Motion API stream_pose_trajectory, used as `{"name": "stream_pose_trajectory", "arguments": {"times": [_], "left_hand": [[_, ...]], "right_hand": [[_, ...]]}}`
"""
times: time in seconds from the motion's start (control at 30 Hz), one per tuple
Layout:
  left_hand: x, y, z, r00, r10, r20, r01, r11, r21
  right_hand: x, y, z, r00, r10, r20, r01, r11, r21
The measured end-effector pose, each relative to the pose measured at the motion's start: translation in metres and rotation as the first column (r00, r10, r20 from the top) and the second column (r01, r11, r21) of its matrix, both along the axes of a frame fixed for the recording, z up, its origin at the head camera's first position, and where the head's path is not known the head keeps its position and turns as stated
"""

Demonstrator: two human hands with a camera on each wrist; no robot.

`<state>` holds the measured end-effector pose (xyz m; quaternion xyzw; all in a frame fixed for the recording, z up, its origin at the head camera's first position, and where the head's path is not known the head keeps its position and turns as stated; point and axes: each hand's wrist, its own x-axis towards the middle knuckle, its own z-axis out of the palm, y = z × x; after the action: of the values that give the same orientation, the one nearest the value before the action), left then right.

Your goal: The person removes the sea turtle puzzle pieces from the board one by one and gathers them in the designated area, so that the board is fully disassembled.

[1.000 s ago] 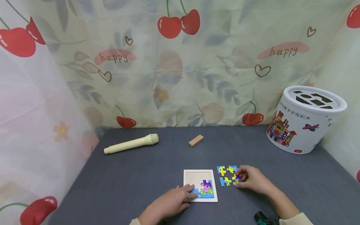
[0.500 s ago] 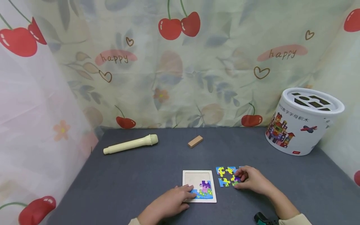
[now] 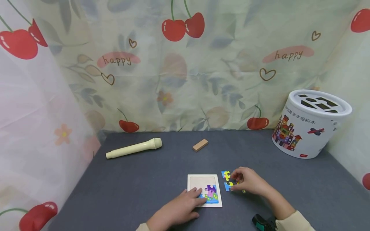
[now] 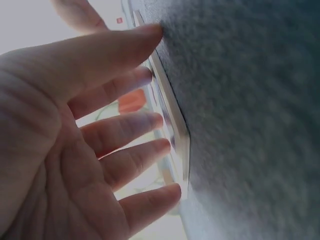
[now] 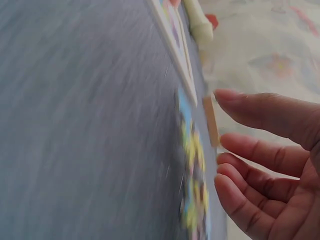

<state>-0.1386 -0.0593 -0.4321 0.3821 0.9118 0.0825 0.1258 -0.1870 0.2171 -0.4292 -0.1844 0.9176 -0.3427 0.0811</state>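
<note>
A wooden puzzle board lies on the dark table, its lower right part filled with blue, green, pink and purple pieces. My left hand rests with spread fingers over its lower left edge. In the left wrist view, the fingertips meet the board's rim. Loose jigsaw pieces, yellow and blue, lie right of the board. Above them hovers my right hand, hiding several. The right wrist view shows its thumb and fingers bent loosely and apart, with nothing between them, beside the blurred pieces.
A cream toy microphone lies at the back left. Behind the board is a small wooden block. A white bucket with a slotted lid stands at the back right. Near my right wrist sits a black and green device.
My right hand has moved left over the loose pieces and covers more of them. My left hand has slid slightly right on the board.
</note>
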Motion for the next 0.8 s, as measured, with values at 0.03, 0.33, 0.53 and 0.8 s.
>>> {"name": "stream_pose_trajectory", "arguments": {"times": [0.03, 0.33, 0.53, 0.8], "left_hand": [[0.0, 0.001, 0.0, 1.0, -0.003, -0.017, 0.003, 1.0, 0.007], [0.002, 0.007, 0.003, 0.998, 0.003, -0.056, -0.003, 1.0, 0.0], [0.002, 0.008, 0.003, 0.999, -0.006, -0.054, 0.006, 1.0, -0.008], [0.001, 0.009, 0.002, 1.0, 0.009, -0.022, -0.009, 1.0, -0.015]], "right_hand": [[-0.001, -0.004, 0.0, 1.0, 0.011, 0.001, -0.011, 1.0, -0.013], [-0.014, -0.042, -0.001, 0.988, 0.144, 0.049, -0.138, 0.985, -0.104], [-0.016, -0.061, -0.002, 0.979, 0.184, 0.09, -0.179, 0.982, -0.059], [-0.017, -0.071, -0.002, 0.978, 0.157, 0.139, -0.155, 0.988, -0.024]]}}
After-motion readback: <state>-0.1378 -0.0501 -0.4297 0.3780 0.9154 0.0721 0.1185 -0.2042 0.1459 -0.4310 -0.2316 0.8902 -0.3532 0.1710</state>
